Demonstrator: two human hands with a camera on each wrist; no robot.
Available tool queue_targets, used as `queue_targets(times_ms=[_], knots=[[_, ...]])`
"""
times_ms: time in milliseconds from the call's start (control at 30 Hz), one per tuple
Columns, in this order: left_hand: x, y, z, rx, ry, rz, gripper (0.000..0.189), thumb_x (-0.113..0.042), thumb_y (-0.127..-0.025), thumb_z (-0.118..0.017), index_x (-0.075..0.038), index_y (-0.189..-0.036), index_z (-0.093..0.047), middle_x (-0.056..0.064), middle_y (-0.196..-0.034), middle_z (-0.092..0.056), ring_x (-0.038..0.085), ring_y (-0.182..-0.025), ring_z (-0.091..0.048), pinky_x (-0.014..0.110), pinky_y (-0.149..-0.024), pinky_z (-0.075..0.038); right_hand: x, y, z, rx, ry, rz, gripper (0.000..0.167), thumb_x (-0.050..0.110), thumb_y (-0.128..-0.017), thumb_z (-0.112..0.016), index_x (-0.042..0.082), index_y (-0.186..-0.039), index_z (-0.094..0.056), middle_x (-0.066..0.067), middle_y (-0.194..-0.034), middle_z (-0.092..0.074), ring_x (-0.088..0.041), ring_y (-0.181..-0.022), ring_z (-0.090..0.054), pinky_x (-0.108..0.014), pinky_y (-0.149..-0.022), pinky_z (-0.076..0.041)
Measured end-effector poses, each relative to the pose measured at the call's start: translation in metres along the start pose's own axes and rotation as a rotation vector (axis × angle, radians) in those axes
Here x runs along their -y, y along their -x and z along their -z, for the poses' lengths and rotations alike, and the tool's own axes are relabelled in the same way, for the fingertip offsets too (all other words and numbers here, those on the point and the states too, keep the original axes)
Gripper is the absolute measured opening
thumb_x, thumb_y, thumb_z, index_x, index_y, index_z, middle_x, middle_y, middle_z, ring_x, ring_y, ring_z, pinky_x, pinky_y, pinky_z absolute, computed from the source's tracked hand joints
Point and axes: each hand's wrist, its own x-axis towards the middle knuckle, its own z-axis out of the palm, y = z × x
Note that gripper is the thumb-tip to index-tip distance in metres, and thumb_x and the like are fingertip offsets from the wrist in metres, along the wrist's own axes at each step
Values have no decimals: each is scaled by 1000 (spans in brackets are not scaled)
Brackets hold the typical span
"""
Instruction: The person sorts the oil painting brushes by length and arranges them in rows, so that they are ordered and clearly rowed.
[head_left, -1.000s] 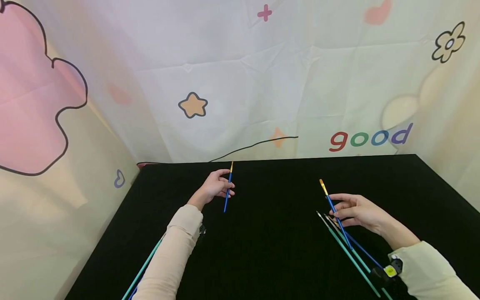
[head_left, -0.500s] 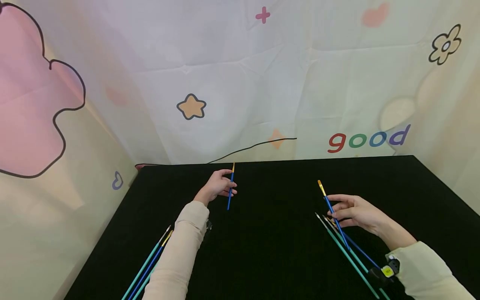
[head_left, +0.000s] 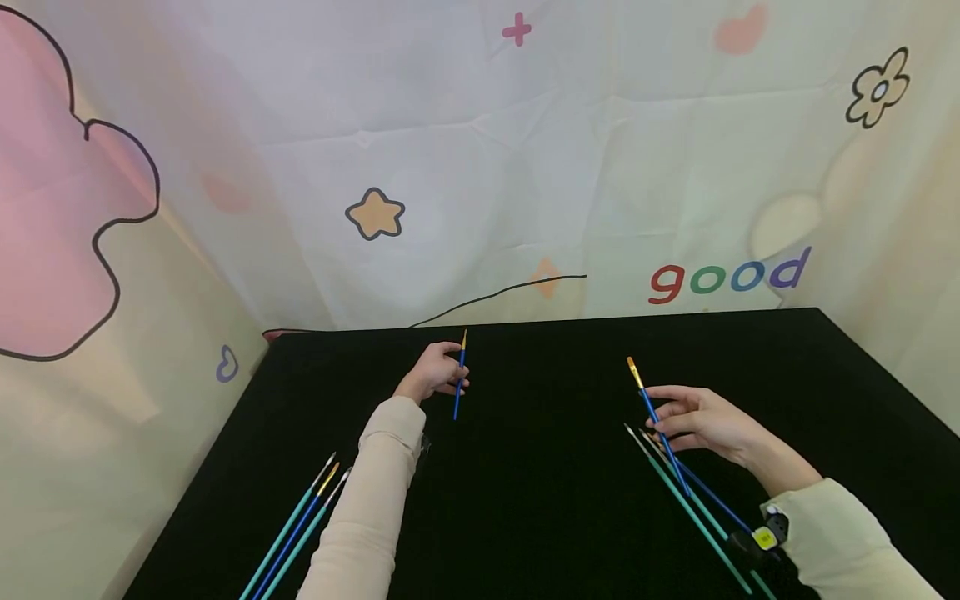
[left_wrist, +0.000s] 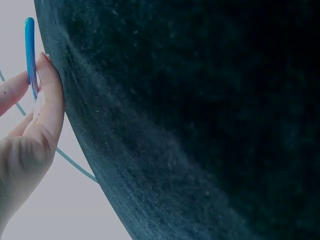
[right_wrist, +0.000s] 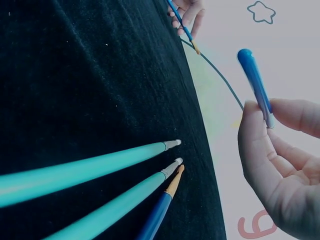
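My left hand pinches a blue paintbrush with a gold ferrule, bristles up, near the far edge of the black table. In the left wrist view the blue handle sticks out between thumb and fingers. On the right, my right hand pinches another blue paintbrush, its bristle end tilted up and left. The right wrist view shows this handle end-on between thumb and fingers. Below the right hand lie two teal paintbrushes and a blue one.
Left of my left forearm, two teal paintbrushes and a blue one lie side by side on the black cloth. Behind the table hangs a pale printed curtain with a star and the word "good".
My left forearm has shifted right, uncovering the brushes at the left. The held left brush has dipped slightly. The right hand keeps its grip, and the whole view has drifted a little.
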Motion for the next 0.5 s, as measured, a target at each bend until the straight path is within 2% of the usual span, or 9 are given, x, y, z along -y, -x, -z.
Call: queue_targets(times_ms=[267, 500], knots=[[2, -3, -3, -3, -12, -12, 59, 12, -84, -54, -1, -137, -34, 24, -104, -56, 25, -82, -59, 38, -69, -54, -1, -2, 0, 4, 5, -1, 61, 4, -89, -52, -10, -138, -19, -6, -96, -60, -21, -88, -62, -37, -79, -51], [6, -8, -5, -5, -60, -37, 54, 11, -82, -57, 0, -133, -43, 14, -89, -54, 29, -87, -62, 36, -69, -54, 1, -7, -3, 7, 3, -13, 62, 3, -89, -51, -9, -139, -17, -7, -96, -60, -22, -88, -61, -36, -79, -51]])
